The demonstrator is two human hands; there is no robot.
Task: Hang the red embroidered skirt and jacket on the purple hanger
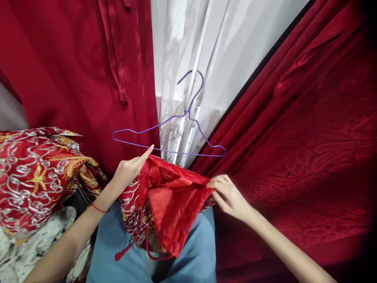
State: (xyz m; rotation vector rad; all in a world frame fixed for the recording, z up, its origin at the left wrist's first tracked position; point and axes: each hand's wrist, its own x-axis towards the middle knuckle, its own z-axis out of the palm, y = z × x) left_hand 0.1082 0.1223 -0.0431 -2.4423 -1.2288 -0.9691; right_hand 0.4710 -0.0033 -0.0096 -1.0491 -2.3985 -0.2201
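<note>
An embroidered red garment [173,220] with a smooth red lining lies across the lap, its opening facing up and its cords hanging down. My left hand [129,171] is closed on the left end of its upper edge, fingertips pointing up to the bar of a purple wire hanger [188,112]. Whether those fingertips touch the hanger I cannot tell. My right hand [228,196] pinches the right end of the same edge. The hanger is just beyond the garment, hook upward. A red cord with a tassel [120,255] lies over the left leg.
Another red garment with silver and gold embroidery [32,181] is heaped at the left, above a white spotted cloth [55,232]. Red cloth [79,67] hangs at the upper left, and patterned red cloth [318,137] fills the right. Between them is white drapery [173,47].
</note>
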